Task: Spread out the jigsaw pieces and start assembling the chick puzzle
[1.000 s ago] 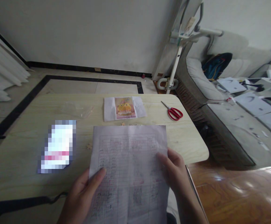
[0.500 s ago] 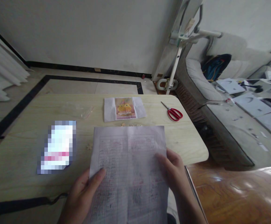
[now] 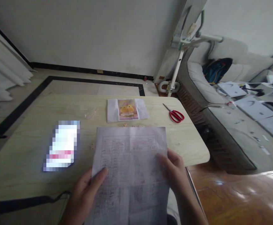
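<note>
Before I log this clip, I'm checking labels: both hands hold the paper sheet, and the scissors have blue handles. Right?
The scissors have red handles, not blue, as the head view shows. The left hand and right hand do hold the paper sheet.

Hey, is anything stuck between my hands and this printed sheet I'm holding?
Nothing visible: the left hand and right hand each hold the printed sheet directly at its sides, thumbs on its face. The scissors lie apart on the table.
</note>
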The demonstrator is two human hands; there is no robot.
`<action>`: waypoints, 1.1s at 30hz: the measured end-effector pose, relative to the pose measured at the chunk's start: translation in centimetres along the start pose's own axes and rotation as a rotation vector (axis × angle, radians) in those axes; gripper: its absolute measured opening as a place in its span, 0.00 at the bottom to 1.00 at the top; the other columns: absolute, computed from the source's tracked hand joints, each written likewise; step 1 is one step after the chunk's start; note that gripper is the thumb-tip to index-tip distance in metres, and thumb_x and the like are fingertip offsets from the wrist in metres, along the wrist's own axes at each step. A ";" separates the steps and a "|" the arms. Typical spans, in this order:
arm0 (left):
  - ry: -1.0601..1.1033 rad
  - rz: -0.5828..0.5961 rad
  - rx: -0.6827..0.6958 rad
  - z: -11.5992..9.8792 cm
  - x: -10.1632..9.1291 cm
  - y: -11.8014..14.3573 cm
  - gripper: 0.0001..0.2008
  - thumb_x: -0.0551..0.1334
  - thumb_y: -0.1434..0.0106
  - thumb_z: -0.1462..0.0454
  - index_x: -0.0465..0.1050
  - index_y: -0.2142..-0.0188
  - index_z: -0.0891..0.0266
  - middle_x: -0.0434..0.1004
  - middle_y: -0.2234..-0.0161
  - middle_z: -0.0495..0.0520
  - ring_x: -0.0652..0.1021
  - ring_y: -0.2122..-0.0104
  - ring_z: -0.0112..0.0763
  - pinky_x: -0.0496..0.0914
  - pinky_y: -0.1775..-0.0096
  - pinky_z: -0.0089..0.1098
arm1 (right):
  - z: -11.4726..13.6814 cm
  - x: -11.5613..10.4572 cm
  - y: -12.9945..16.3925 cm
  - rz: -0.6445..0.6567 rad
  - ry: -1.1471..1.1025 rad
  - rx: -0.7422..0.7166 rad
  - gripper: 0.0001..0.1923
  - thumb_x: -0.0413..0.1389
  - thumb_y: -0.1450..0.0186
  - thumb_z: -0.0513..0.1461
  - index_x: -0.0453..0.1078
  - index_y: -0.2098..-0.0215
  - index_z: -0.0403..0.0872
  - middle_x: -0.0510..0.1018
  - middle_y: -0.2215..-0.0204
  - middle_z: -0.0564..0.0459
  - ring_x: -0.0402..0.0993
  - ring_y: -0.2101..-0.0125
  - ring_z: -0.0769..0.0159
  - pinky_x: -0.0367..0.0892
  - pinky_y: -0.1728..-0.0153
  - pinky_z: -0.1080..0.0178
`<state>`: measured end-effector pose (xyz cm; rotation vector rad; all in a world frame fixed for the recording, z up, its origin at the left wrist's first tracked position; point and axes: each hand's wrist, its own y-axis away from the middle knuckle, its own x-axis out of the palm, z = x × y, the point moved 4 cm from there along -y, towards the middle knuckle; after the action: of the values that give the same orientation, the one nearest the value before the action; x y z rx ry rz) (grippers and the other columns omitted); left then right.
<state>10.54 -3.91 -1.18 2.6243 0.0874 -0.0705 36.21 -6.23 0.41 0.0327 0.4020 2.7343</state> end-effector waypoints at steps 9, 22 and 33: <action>-0.013 0.085 0.010 0.8 -0.5 -0.9 0.24 0.68 0.50 0.47 0.79 0.62 0.63 0.82 0.64 0.58 0.80 0.60 0.45 0.76 0.61 0.33 | -0.1 0.1 -0.1 -0.003 -0.014 0.013 0.17 0.62 0.44 0.49 0.78 0.67 0.44 0.80 0.72 0.51 0.73 0.72 0.62 0.67 0.72 0.64; 0.112 0.165 -0.119 2.2 -0.7 -1.4 0.26 0.70 0.54 0.45 0.79 0.64 0.63 0.82 0.66 0.59 0.81 0.64 0.47 0.77 0.63 0.36 | -0.7 -0.3 -0.8 -0.038 -0.062 0.000 0.16 0.63 0.44 0.48 0.79 0.66 0.45 0.81 0.72 0.51 0.74 0.72 0.62 0.68 0.72 0.64; 0.027 0.052 -0.074 0.7 -0.1 0.2 0.22 0.70 0.53 0.49 0.79 0.64 0.61 0.83 0.65 0.55 0.81 0.61 0.46 0.76 0.59 0.35 | 0.3 -0.4 -0.5 -0.061 -0.007 -0.027 0.15 0.62 0.44 0.48 0.78 0.67 0.45 0.80 0.72 0.51 0.74 0.71 0.60 0.68 0.70 0.63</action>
<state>10.47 -4.47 -1.66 2.5519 0.0302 -0.0129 36.75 -5.81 0.59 0.0233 0.3581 2.6785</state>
